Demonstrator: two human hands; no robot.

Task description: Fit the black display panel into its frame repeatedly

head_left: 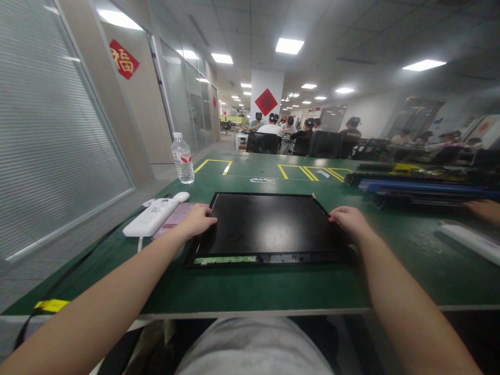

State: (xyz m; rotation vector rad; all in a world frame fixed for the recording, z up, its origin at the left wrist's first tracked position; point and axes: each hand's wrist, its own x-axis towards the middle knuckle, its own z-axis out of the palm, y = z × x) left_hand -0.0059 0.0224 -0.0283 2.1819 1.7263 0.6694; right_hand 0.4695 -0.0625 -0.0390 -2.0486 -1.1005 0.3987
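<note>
A black flat-screen panel lies face up on the green table in front of me. Along its near edge, a strip of green circuit board shows at the left of the dark bezel. My left hand grips the panel's left edge, thumb over the top of the frame. On the opposite side, my right hand pinches the right edge near the far corner. The undersides of the fingers are hidden on both sides.
Left of the panel are a white power strip, a pinkish phone-like slab and a water bottle. Long blue and black parts lie at the right, near another person's hand. Yellow tape marks the far table.
</note>
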